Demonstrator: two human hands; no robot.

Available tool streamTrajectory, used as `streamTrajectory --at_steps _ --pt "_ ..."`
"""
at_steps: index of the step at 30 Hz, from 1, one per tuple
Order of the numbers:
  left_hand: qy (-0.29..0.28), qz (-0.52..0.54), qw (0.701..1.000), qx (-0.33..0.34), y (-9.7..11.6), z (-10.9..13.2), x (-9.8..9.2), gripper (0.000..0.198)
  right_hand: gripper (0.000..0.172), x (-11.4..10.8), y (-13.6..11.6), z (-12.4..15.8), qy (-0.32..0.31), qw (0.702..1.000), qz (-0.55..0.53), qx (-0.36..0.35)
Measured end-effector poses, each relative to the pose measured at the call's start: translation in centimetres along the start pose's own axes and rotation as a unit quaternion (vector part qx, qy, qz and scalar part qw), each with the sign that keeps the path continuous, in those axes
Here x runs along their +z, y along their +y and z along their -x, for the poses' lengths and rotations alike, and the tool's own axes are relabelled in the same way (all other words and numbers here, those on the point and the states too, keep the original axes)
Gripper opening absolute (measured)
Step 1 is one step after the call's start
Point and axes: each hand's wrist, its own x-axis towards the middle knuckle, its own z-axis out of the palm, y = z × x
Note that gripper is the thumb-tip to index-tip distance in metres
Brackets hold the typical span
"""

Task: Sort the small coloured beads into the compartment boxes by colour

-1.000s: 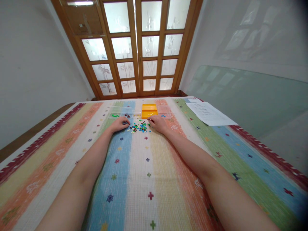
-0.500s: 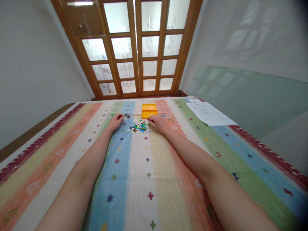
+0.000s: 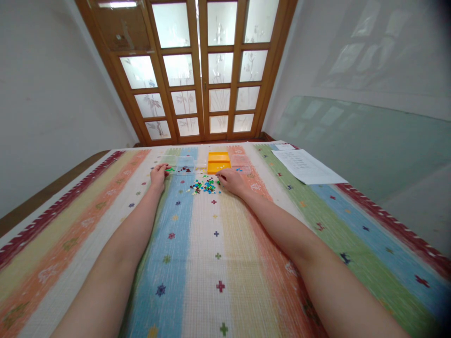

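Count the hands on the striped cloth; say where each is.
2. Left hand at the green pieces, left of the pile; right hand right of it, before the orange tray.

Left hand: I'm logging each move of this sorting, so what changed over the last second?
The left hand moved left and farther away, from the heap of small coloured plastic pieces to the clear plastic tray with green pieces. Whether it carries a piece is too small to tell. The right hand at the heap's right edge, the orange plastic tray and the white paper sheet stayed put.
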Motion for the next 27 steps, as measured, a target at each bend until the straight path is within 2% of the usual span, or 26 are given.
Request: streamTrajectory --at_steps 7,10,13,16,21,24,27 --pt "-0.018 -0.03 0.999 -0.009 0.0 -0.5 -0.2 0.048 0.023 0.1 0.0 0.0 0.001 1.0 -0.002 0.002" --pt "-0.032 -0.058 0.998 0.017 0.0 -0.1 -0.1 0.045 0.024 0.2 0.1 0.0 0.001 1.0 -0.004 0.001" --pt "-0.096 -0.112 0.988 0.052 0.1 0.6 0.1 0.038 0.023 0.3 0.3 0.0 0.004 1.0 -0.004 -0.001" --pt "-0.215 -0.186 0.953 0.101 0.3 1.6 0.5 0.031 0.023 0.4 0.4 0.0 0.006 1.0 0.0 -0.001" --pt "-0.384 -0.305 0.856 0.163 1.2 3.0 1.4 0.023 0.024 0.6 0.5 0.0 0.007 1.0 0.0 0.0" --pt "-0.447 -0.331 0.81 0.187 1.8 3.3 1.7 0.021 0.024 0.5 0.5 0.0 0.003 1.0 -0.002 0.001" --pt "-0.478 -0.341 0.786 0.193 2.3 3.4 1.9 0.026 0.023 0.4 0.3 0.0 0.001 1.0 -0.004 0.001"
